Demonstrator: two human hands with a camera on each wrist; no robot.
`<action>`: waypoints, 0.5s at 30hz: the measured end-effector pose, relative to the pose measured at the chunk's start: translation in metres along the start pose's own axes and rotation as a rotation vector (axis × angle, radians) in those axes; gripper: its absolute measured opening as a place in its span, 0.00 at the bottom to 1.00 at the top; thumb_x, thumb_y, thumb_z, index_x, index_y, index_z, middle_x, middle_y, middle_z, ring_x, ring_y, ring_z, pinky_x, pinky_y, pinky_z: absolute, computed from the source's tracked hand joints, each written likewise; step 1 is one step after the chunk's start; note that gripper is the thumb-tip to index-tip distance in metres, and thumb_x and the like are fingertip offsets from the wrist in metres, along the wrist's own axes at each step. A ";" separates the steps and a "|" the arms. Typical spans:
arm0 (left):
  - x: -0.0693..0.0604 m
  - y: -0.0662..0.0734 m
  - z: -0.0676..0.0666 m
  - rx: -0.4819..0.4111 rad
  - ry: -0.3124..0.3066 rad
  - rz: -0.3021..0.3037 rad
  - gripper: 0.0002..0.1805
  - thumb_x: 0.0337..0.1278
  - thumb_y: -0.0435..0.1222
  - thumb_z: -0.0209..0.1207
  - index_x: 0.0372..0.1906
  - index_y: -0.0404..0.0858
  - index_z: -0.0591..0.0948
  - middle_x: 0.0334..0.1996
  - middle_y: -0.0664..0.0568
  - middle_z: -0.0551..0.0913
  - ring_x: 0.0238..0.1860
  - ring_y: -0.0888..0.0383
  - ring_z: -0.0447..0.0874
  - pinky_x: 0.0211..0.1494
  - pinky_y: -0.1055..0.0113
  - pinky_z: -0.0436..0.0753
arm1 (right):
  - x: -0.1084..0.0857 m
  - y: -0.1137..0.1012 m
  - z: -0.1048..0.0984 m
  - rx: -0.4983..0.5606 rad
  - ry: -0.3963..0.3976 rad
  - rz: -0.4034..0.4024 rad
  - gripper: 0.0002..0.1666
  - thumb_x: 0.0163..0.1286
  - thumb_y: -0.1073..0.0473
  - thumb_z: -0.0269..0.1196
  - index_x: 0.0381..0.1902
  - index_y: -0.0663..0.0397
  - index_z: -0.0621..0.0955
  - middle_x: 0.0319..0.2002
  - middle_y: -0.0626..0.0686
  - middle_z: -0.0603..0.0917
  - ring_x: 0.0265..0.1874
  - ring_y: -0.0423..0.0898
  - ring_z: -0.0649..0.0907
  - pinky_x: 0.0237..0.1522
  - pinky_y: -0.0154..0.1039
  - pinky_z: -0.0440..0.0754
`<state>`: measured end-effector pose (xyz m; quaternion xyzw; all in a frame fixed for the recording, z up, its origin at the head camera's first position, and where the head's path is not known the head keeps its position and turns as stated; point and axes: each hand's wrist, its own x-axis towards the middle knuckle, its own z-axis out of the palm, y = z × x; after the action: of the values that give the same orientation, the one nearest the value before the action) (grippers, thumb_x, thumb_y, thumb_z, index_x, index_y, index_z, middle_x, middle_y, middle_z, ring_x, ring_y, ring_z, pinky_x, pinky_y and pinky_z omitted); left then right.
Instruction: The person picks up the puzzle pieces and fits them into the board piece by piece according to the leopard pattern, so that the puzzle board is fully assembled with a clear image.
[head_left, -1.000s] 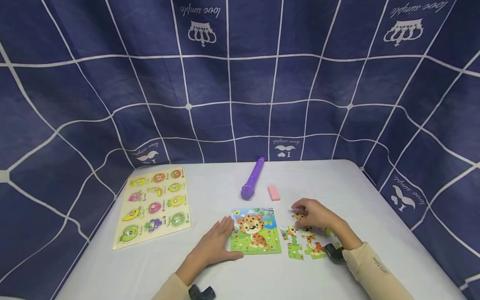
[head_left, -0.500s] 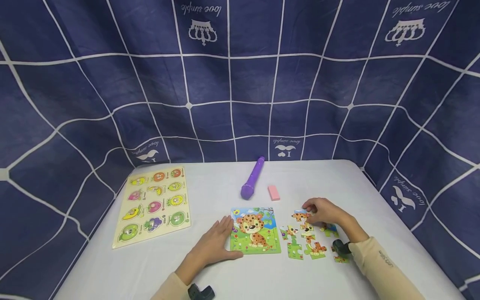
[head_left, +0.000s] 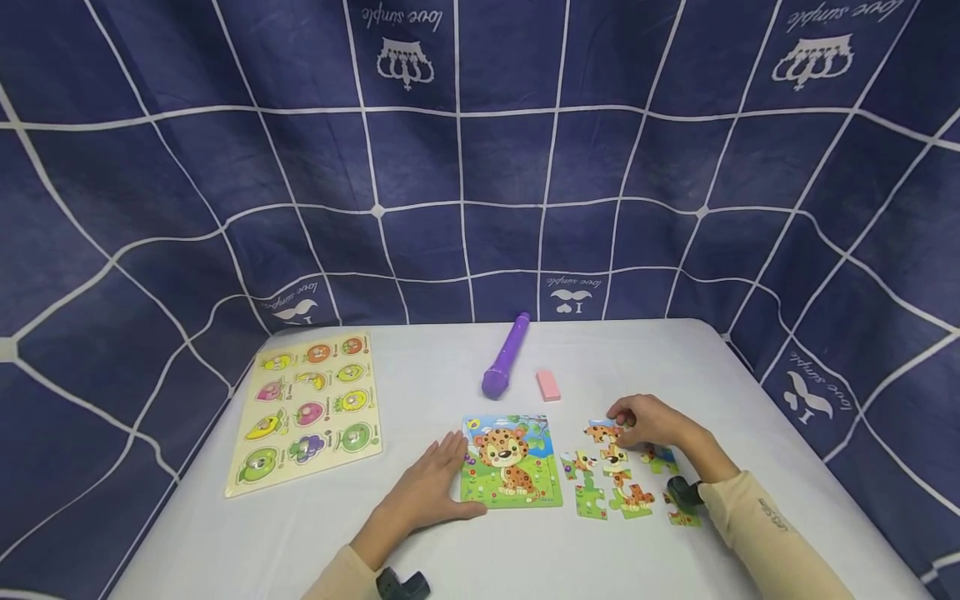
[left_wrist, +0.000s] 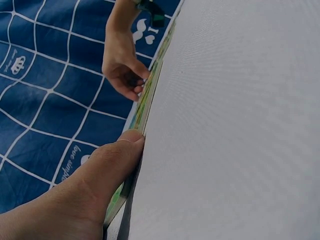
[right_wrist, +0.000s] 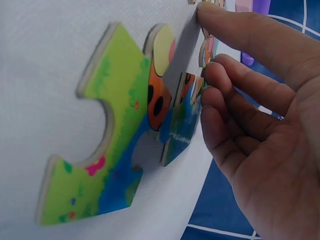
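Observation:
My left hand (head_left: 427, 492) lies along the left side of a square leopard picture board (head_left: 517, 471), fingers straight. Its thumb rests on the board's lower left corner, also seen in the left wrist view. To the right, my right hand (head_left: 651, 422) is at the top of a group of loose jigsaw pieces. Its thumb and curled fingers pinch a spotted jigsaw piece (head_left: 600, 431) at its right end. Below it sit a face piece (head_left: 614, 458) and a leopard-body piece (head_left: 637, 497). A green notched piece (right_wrist: 120, 95) lies nearer the wrist. The fingertips partly cover the pinched piece.
A fruit peg puzzle board (head_left: 258, 442) lies at the left. Behind the picture board are a purple toy microphone (head_left: 506, 358) and a small pink block (head_left: 548, 386). The white table (head_left: 420, 367) ends at a blue gridded curtain (head_left: 502, 237).
My right hand has moved slightly right from over the jigsaw pieces, uncovering several of them, and has held nearly still over the last half second. My left hand stays on the picture board.

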<state>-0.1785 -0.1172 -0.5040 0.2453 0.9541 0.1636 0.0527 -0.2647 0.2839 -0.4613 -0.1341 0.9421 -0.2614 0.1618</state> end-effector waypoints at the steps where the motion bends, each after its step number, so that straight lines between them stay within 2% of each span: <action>1: 0.000 0.000 0.000 -0.002 -0.002 -0.002 0.62 0.45 0.72 0.57 0.75 0.33 0.57 0.77 0.41 0.54 0.78 0.47 0.51 0.79 0.52 0.56 | 0.000 0.000 0.000 -0.001 -0.004 0.001 0.28 0.48 0.60 0.77 0.47 0.61 0.82 0.34 0.48 0.80 0.34 0.42 0.75 0.36 0.35 0.76; 11: 0.001 0.001 0.001 -0.004 -0.006 -0.005 0.62 0.45 0.72 0.57 0.75 0.32 0.57 0.77 0.40 0.54 0.78 0.47 0.52 0.79 0.51 0.56 | 0.002 -0.003 -0.003 0.016 -0.035 0.027 0.24 0.47 0.63 0.77 0.42 0.59 0.81 0.32 0.49 0.79 0.32 0.44 0.74 0.35 0.37 0.76; 15: 0.001 0.000 0.001 -0.005 -0.008 -0.007 0.62 0.45 0.72 0.57 0.75 0.32 0.57 0.77 0.40 0.54 0.78 0.47 0.52 0.79 0.51 0.56 | 0.002 -0.003 -0.004 0.007 -0.034 0.014 0.22 0.47 0.62 0.77 0.40 0.58 0.81 0.32 0.49 0.78 0.31 0.43 0.74 0.33 0.36 0.75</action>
<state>-0.1792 -0.1161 -0.5045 0.2423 0.9544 0.1647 0.0578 -0.2672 0.2824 -0.4566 -0.1316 0.9391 -0.2615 0.1803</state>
